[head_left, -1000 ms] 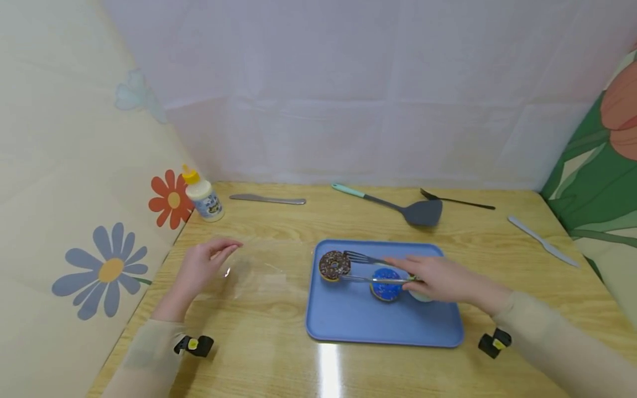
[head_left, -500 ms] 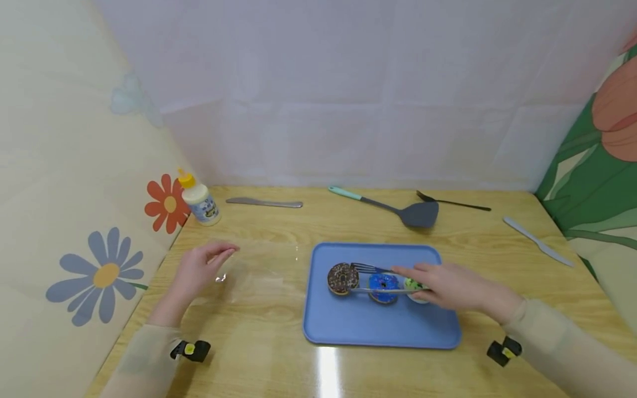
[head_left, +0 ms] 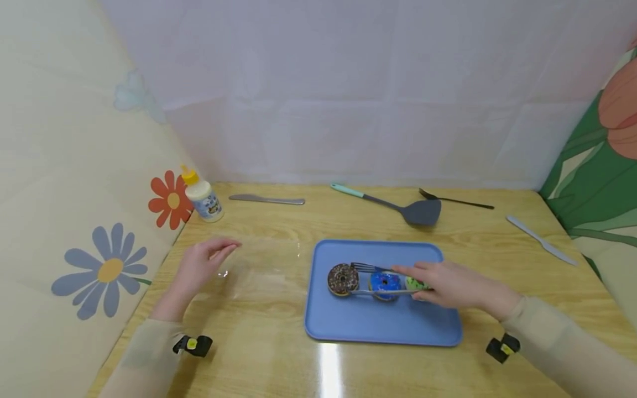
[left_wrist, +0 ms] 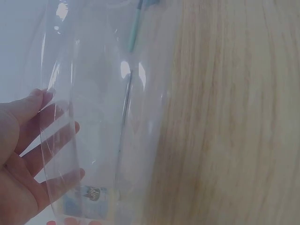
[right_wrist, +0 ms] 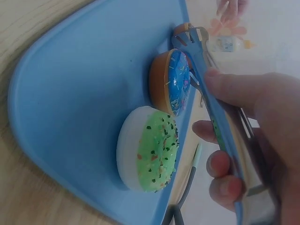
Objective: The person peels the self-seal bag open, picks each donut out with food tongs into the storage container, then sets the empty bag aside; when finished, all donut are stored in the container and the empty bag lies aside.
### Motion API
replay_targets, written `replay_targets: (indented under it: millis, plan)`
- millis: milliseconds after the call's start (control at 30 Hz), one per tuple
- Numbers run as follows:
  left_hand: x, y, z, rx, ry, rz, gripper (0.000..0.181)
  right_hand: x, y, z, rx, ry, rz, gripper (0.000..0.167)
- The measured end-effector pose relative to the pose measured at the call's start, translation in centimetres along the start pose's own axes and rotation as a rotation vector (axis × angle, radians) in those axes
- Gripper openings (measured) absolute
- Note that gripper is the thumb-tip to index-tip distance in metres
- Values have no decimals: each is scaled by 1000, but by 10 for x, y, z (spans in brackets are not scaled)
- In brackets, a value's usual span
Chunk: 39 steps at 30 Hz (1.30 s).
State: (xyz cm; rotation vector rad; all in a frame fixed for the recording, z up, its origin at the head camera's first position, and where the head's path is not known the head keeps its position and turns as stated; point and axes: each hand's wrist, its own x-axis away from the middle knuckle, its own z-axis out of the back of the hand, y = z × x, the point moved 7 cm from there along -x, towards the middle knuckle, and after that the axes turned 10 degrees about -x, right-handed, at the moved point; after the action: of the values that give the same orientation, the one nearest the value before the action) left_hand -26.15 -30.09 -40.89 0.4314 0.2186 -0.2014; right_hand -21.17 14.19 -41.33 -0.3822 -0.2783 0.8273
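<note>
My left hand (head_left: pixel 199 268) pinches the edge of a clear plastic bag (left_wrist: pixel 98 122) between thumb and fingertips, above the left side of the table. My right hand (head_left: pixel 450 284) holds metal food tongs (right_wrist: pixel 213 101) with one fork-shaped end. Their tips reach left to the right edge of a chocolate doughnut with sprinkles (head_left: pixel 335 284); I cannot tell whether they grip it. Between the tong arms shows a blue-iced doughnut (right_wrist: pixel 176 82). A green-iced doughnut (right_wrist: pixel 152 150) sits under the right hand, partly hidden in the head view. All three are over the blue tray (head_left: pixel 338 326).
Behind the tray lie a turner with a mint handle (head_left: pixel 422 212) and a black fork (head_left: pixel 463 203). A table knife (head_left: pixel 269 199) lies at the back left near a yellow-capped bottle (head_left: pixel 205 202). Far right is a pale plastic knife (head_left: pixel 542 240). Cloth walls enclose the table.
The chocolate doughnut and the tong tips have shifted slightly right and towards me, mostly in the first half second. More of the green doughnut shows. My left hand stays in place.
</note>
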Motion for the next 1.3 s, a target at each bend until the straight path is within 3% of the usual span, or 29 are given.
replay_targets:
  millis: [400,800,1000,1300]
  plan:
    - [0,0,3,4,-7,6,19,1,4,-1,-20,-29,-41,65]
    - [-2,-4,4,-15,-14,22,22,12,8,3,-48,14,-37,66]
    - [0,-12,-3,-24,-43,39,22,23,16,9,-129,57,-91,67]
    - [2,-12,-16,-41,-80,41,22,47,32,18,-258,195,-189,67]
